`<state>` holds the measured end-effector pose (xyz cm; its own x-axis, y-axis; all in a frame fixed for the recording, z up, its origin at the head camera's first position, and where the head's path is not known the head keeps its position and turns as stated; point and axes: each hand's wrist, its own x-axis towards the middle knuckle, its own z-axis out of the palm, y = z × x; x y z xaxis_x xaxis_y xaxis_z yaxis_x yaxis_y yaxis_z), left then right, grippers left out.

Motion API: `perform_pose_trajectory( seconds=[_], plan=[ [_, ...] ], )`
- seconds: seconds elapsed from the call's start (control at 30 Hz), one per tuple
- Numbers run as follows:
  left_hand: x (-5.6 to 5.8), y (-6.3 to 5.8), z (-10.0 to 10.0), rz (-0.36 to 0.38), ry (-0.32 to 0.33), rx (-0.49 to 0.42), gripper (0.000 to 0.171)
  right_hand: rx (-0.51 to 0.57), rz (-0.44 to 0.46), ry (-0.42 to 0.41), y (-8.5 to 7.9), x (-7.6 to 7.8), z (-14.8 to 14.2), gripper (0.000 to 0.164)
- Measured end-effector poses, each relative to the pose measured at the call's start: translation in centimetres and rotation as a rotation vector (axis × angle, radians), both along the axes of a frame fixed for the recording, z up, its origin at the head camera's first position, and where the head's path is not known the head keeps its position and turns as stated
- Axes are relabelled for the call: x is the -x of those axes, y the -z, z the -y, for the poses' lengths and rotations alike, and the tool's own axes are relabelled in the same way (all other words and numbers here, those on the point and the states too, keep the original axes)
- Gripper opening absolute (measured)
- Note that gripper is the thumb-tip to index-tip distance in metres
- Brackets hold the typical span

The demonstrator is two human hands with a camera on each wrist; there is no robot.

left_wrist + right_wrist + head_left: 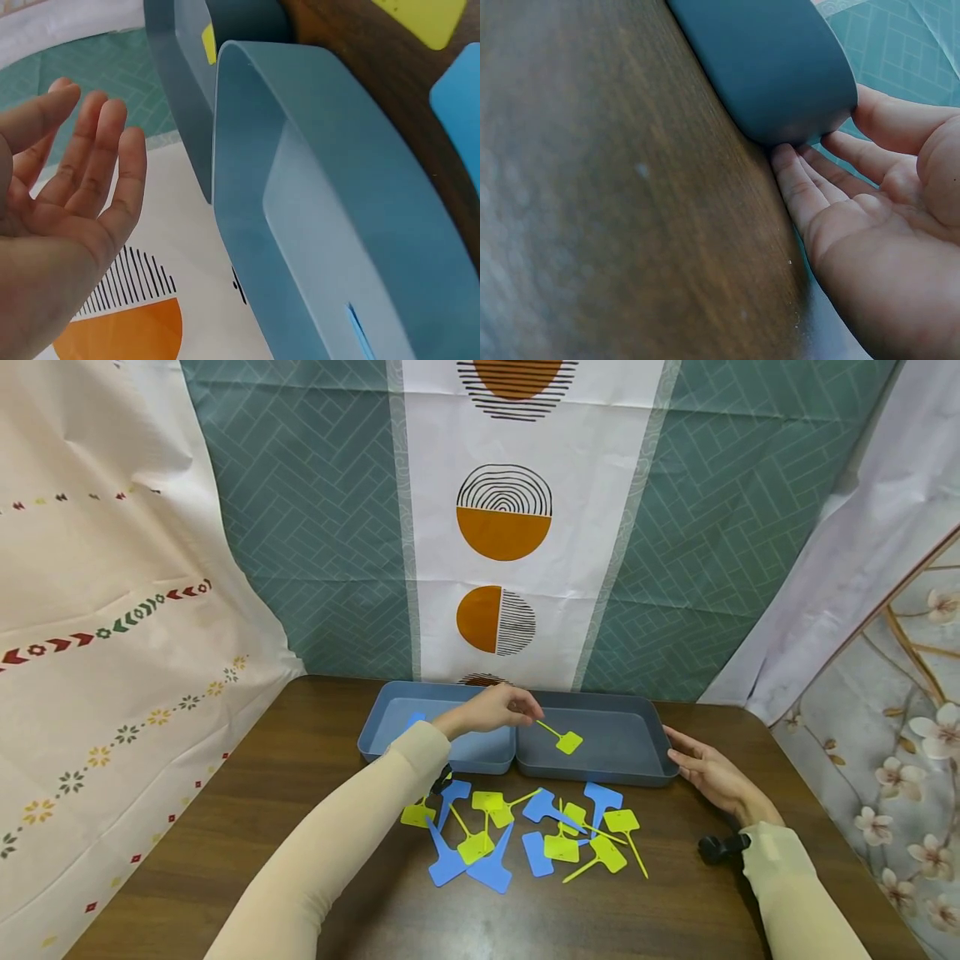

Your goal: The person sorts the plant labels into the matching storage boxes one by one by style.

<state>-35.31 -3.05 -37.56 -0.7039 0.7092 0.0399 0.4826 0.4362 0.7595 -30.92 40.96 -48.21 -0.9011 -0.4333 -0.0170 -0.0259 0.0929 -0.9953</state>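
While the right hand (708, 772) touches the outer end of the dark tray (622, 743), the left hand (495, 706) hovers, its grip loosely parted and holding nothing, with one yellow tag (569, 742) inside that tray just right of its fingertips.

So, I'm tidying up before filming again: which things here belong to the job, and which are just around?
Likely the job:
yellow tags
blue tags
left tray
right tray, touched by the right hand

Just around:
teal-and-white hanging
embroidered cloth
flowered cloth
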Motion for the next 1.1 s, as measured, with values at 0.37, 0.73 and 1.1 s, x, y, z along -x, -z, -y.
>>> perform_pose_trajectory(
  seconds=[0.37, 0.73, 1.1],
  plan=[
    [-1.9, 0.1, 2.5, 0.042, 0.006, -0.058, 0.018, 0.017, 0.001, -0.007, -0.2, -0.2, 0.0, 0.067],
    [-4.3, 0.4, 5.3, 0.003, 0.026, -0.094, 0.02, 0.017, 0.009, -0.008, -0.2, -0.2, 0.1, 0.068],
    [-7.6, 1.6, 7.7, 0.057, 0.043, -0.11, 0.019, 0.023, 0.005, -0.012, -0.2, -0.1, 0.2, 0.067]
  ],
)
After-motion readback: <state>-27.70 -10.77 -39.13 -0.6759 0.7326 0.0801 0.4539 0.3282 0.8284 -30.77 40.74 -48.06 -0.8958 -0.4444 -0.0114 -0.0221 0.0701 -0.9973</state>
